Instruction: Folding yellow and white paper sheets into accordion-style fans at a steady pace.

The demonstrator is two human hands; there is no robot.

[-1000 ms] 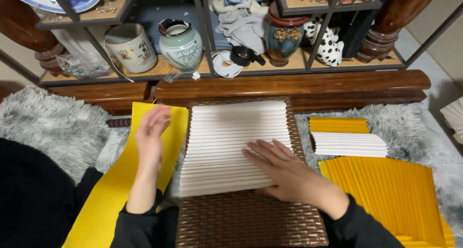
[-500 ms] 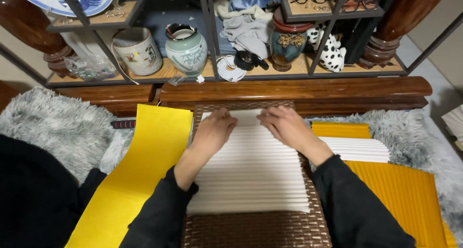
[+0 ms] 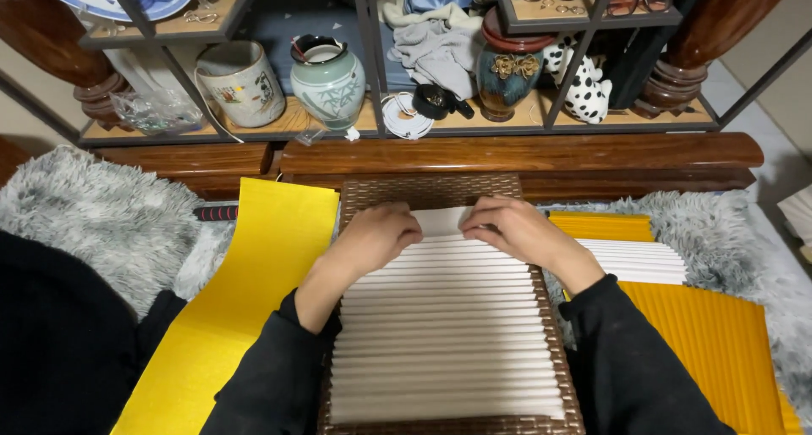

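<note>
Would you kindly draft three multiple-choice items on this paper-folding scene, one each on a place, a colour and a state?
1. Where do both hands rest?
A. On the far edge of the white pleated paper sheet
B. On the grey fluffy rug
C. On the wooden shelf

2. What colour is the flat sheet left of the brown woven mat?
A. Blue
B. Yellow
C. Red

3. How is the white sheet?
A. Rolled into a tube
B. Crumpled into a ball
C. Pleated almost throughout, flat only at the far edge

Answers:
1 A: the left hand and right hand press the white pleated paper sheet at its far end.
2 B: the flat sheet beside the brown woven mat is yellow.
3 C: ridges run across it up to the hands.
</note>
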